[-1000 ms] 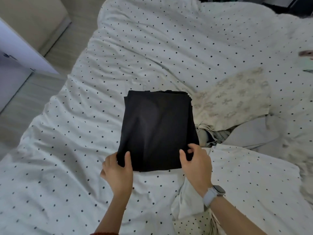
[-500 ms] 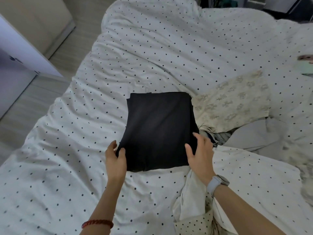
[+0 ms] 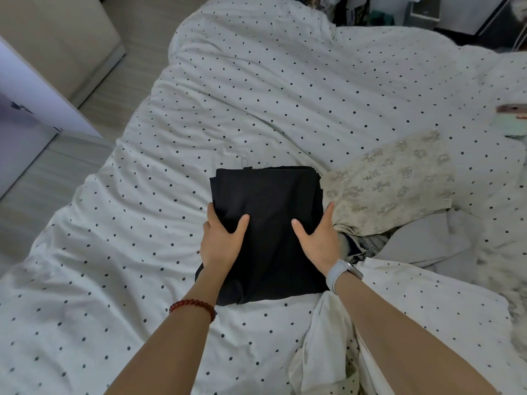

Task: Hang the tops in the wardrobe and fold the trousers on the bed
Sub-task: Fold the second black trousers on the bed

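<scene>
Folded black trousers (image 3: 268,223) lying flat on the polka-dot bed (image 3: 142,212), near its middle. Compared with half a second earlier, both hands have advanced from the near corners of the bundle to its side edges, about halfway up, and the forearms now reach farther over the bed. Left hand (image 3: 221,240): thumb laid on top of the fabric, fingers wrapped round the left edge, so its grip holds the trousers. Right hand (image 3: 318,238): thumb on top, fingers down the right edge, its grip likewise holding the trousers. A red bead bracelet (image 3: 194,306) circles the left wrist; a pale watch (image 3: 342,270) sits on the right. A beige patterned garment (image 3: 390,183) lies just beside the trousers on the right, touching their edge.
</scene>
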The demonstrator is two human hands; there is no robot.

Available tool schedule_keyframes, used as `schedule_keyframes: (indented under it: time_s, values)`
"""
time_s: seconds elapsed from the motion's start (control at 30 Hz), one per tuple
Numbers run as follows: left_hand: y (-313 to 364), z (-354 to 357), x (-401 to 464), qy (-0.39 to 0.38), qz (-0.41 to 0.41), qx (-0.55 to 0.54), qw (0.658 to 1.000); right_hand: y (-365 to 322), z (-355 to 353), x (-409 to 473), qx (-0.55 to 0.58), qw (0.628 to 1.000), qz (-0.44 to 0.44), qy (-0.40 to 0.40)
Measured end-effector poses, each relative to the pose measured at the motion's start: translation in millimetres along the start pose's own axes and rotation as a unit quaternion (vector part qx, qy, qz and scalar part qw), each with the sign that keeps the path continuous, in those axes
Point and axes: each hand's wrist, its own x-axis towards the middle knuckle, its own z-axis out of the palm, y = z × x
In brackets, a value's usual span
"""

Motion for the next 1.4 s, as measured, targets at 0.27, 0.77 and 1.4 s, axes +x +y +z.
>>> schedule_keyframes:
  time_s: [0.27, 0.77, 1.4]
  values:
    - [3.7, -2.0, 15.8, -0.053, -0.060, -0.051, 0.996, -1.5, -2.2, 19.6, 0.113, 0.987, 0.103, -0.055]
    - [18.6, -6.5, -55.6, 0.081, 0.025, -0.064, 0.994, -31.8, -28.7, -63.3, 0.050, 0.985, -0.152, 0.070]
    - [-93.0, -56.2, -59.2, 0.034, -0.160, -0.182, 0.970, -33.4, 46.4, -99.5, 0.071, 0.984, -0.028, -0.159]
